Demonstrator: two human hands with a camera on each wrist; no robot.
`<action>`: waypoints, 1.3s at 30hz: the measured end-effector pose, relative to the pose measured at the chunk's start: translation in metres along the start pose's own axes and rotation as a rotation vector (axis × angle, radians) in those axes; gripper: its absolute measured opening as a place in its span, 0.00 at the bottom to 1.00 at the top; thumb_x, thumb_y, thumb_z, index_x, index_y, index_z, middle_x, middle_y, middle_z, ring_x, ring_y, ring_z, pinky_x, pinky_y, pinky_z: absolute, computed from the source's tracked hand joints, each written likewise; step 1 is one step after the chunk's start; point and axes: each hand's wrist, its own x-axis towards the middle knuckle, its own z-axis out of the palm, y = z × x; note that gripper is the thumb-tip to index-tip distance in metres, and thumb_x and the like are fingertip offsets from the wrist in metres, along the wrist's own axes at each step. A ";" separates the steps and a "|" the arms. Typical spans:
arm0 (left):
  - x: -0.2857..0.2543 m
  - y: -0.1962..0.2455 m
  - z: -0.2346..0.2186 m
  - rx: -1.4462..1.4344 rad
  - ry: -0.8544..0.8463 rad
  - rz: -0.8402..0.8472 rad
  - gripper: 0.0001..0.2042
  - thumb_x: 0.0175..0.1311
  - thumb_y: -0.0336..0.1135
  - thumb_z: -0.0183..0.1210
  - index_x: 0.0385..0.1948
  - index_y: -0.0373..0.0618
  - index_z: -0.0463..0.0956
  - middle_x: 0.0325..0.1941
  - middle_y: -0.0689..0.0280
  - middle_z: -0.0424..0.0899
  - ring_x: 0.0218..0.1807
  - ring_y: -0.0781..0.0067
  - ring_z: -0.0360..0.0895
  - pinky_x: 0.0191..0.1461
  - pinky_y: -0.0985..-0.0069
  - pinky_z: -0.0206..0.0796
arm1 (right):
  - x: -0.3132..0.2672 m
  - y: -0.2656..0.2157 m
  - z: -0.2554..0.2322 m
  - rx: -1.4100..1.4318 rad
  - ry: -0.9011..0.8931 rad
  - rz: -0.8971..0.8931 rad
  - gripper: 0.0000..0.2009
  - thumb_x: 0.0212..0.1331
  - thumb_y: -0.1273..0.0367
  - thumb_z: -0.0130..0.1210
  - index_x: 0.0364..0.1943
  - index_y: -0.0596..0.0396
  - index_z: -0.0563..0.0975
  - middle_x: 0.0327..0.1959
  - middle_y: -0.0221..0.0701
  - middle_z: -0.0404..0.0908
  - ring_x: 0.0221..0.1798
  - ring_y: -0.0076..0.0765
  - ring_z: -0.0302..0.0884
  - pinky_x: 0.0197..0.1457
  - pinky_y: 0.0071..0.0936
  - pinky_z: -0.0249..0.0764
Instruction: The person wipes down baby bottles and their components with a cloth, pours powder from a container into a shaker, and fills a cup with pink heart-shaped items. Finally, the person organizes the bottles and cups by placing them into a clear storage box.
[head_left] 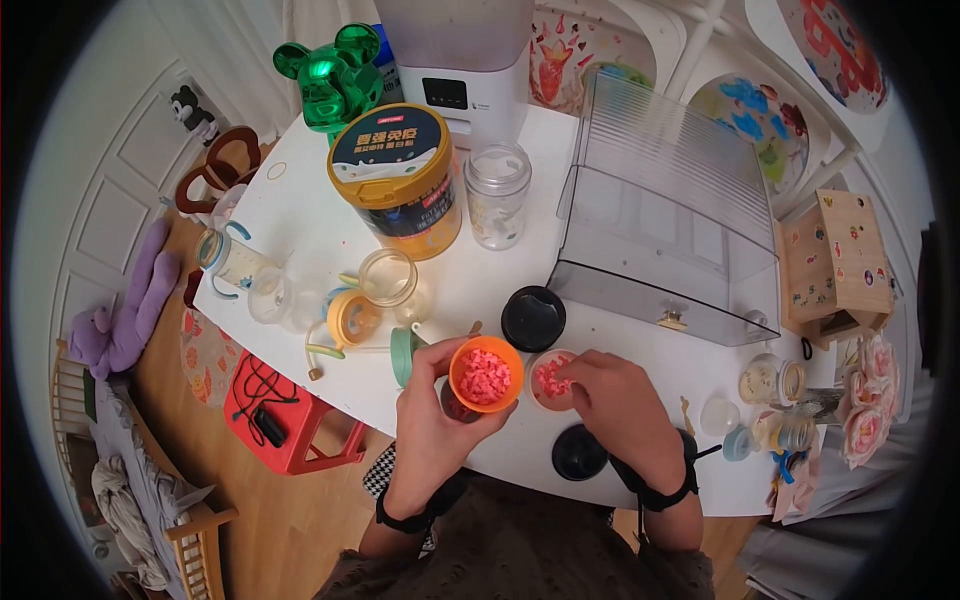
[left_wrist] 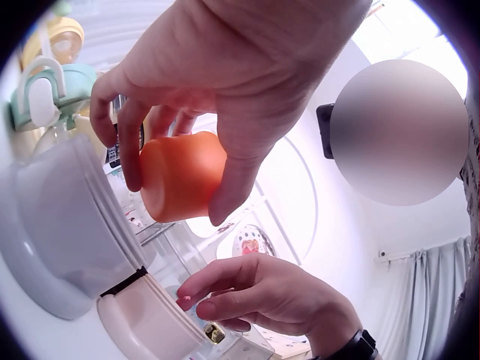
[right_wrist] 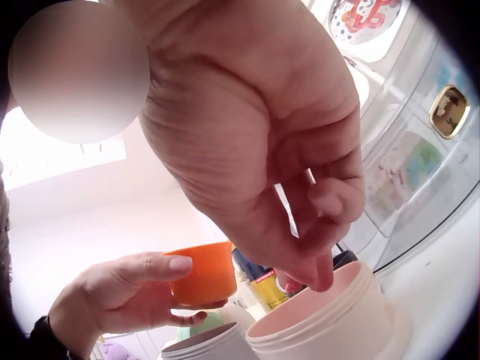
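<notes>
My left hand (head_left: 432,425) grips a small orange cup (left_wrist: 180,176) between thumb and fingers. In the head view the cup brims with small pink pieces (head_left: 485,376). Over a pale pink container (right_wrist: 330,330), the thumb and fingertips of my right hand (head_left: 625,410) pinch a small pink piece (left_wrist: 184,301). That container has more pink pieces inside and stands on the white table. Beside it is a grey container (left_wrist: 71,225), mostly hidden under the cup in the head view. Two round black lids (head_left: 533,319) (head_left: 580,453) lie close by.
Behind stand a big yellow tub (head_left: 420,215), a clear jar (head_left: 497,200) and a white dispenser (head_left: 480,95). A transparent case (head_left: 660,230) fills the back right. Baby bottles (head_left: 240,262) and parts lie at left, more jars (head_left: 765,380) at right. A red stool (head_left: 290,420) stands below.
</notes>
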 end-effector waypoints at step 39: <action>0.003 0.017 0.019 0.109 -0.246 0.256 0.37 0.42 0.25 0.76 0.61 0.49 0.72 0.58 0.61 0.80 0.54 0.54 0.78 0.52 0.68 0.79 | 0.005 -0.028 -0.008 -0.072 -0.194 -0.246 0.15 0.46 0.82 0.59 0.42 0.62 0.78 0.46 0.43 0.79 0.54 0.52 0.78 0.54 0.37 0.80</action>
